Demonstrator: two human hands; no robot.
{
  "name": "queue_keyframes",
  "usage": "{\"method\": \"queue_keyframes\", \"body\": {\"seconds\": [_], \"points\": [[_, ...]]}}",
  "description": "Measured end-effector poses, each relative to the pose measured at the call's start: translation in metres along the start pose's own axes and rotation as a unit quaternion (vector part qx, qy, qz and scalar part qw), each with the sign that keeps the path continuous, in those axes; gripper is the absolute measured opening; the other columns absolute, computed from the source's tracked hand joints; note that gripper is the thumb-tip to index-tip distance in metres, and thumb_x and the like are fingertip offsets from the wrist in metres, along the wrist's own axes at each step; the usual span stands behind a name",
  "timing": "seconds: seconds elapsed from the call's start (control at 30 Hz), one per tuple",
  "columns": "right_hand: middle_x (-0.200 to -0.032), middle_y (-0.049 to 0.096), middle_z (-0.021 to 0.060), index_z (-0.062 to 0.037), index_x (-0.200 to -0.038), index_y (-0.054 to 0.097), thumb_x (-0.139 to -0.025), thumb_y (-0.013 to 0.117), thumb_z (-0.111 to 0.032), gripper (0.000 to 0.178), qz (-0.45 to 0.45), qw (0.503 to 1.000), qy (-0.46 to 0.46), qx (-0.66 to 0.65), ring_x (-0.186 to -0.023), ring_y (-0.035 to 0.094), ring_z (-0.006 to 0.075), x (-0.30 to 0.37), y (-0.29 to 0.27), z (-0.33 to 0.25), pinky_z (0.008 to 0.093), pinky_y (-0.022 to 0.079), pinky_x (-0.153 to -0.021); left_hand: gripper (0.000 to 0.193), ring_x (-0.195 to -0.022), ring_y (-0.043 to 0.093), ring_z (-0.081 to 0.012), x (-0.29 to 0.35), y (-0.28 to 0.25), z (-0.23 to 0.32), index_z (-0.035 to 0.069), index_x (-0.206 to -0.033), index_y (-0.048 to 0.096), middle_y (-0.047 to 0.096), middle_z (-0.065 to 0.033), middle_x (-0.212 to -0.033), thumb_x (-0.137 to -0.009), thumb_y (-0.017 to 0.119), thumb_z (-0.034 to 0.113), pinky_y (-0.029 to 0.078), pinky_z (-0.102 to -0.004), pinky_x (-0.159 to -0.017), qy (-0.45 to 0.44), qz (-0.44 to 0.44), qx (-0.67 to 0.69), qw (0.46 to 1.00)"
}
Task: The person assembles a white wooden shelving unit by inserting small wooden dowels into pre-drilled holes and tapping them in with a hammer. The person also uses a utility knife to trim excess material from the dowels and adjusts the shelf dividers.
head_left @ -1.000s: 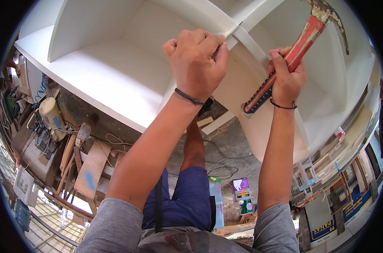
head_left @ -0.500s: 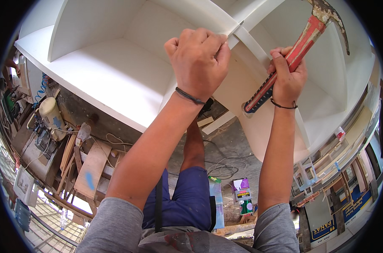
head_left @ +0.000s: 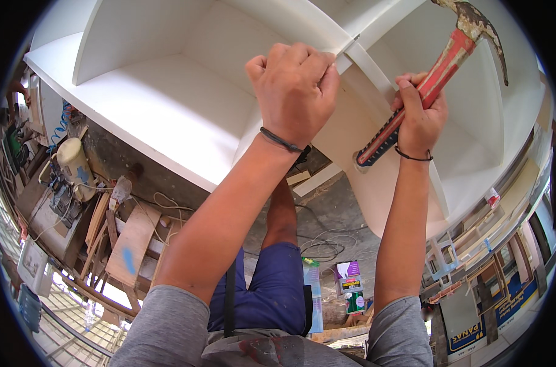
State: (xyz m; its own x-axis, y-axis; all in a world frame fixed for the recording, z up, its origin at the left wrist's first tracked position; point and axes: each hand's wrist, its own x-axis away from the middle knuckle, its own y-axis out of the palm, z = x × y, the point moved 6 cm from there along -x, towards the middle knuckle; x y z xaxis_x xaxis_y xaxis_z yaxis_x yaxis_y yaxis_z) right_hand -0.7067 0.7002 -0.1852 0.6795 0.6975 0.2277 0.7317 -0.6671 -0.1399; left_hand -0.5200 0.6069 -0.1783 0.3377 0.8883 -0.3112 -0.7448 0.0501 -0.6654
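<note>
While my left hand (head_left: 295, 92) closes on a thin shaft (head_left: 350, 45) pointing up-right over the white cabinet (head_left: 155, 116), I see the claw hammer (head_left: 440, 70) slanting likewise farther right, gripped mid-handle by my right hand (head_left: 421, 122), head uppermost.

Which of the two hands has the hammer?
The right hand, gripping the red-handled hammer; the left hand, a closed fist, instead appears to hold a thin metal rod.
</note>
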Motion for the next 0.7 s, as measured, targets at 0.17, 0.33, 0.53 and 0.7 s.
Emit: {"method": "queue_keyframes", "body": {"seconds": [0.17, 0.33, 0.53, 0.7], "points": [[-0.085, 0.063, 0.0053, -0.004, -0.091, 0.057, -0.087, 0.067, -0.001, 0.011, -0.004, 1.0, -0.008, 0.003, -0.058, 0.055, 0.0095, -0.0005, -0.0003, 0.001, 0.0233, 0.044, -0.053, 0.006, -0.08, 0.054, -0.0167, 0.0, 0.0001, 0.0006, 0.016, -0.079, 0.07, 0.058, 0.0051, -0.074, -0.075, 0.071, 0.012, 0.03, -0.0377, -0.077, 0.001, 0.002, -0.007, 1.0], [-0.085, 0.063, 0.0056, -0.0036, -0.091, 0.057, -0.087, 0.066, -0.001, 0.011, -0.004, 1.0, 0.001, 0.002, -0.058, 0.055, 0.0099, -0.0003, -0.0003, 0.001, 0.0234, 0.044, -0.054, 0.006, -0.08, 0.053, -0.017, -0.0009, -0.0003, 0.0001, 0.016, -0.078, 0.069, 0.057, 0.0048, -0.074, -0.074, 0.071, 0.013, 0.03, -0.038, -0.077, 0.0, 0.003, -0.005, 1.0], [-0.085, 0.063, 0.0062, -0.0034, -0.092, 0.056, -0.087, 0.066, 0.0, 0.011, -0.009, 1.0, -0.01, 0.001, -0.058, 0.055, 0.01, -0.0003, -0.0001, 0.0004, 0.0235, 0.045, -0.054, 0.01, -0.083, 0.057, -0.0156, -0.0003, -0.0007, 0.0005, 0.015, -0.086, 0.074, 0.064, 0.0048, -0.08, -0.077, 0.071, 0.014, 0.032, -0.0357, -0.082, -0.018, -0.037, -0.027, 0.999], [-0.086, 0.064, 0.0065, -0.0033, -0.091, 0.056, -0.087, 0.065, 0.0, 0.011, -0.008, 1.0, -0.008, 0.002, -0.058, 0.055, 0.0098, -0.0006, -0.0004, 0.0001, 0.0234, 0.045, -0.054, 0.009, -0.082, 0.057, -0.0159, -0.0012, -0.0014, 0.0016, 0.015, -0.085, 0.073, 0.063, 0.0045, -0.079, -0.077, 0.07, 0.014, 0.032, -0.0357, -0.082, -0.014, -0.035, -0.03, 0.999]]}}
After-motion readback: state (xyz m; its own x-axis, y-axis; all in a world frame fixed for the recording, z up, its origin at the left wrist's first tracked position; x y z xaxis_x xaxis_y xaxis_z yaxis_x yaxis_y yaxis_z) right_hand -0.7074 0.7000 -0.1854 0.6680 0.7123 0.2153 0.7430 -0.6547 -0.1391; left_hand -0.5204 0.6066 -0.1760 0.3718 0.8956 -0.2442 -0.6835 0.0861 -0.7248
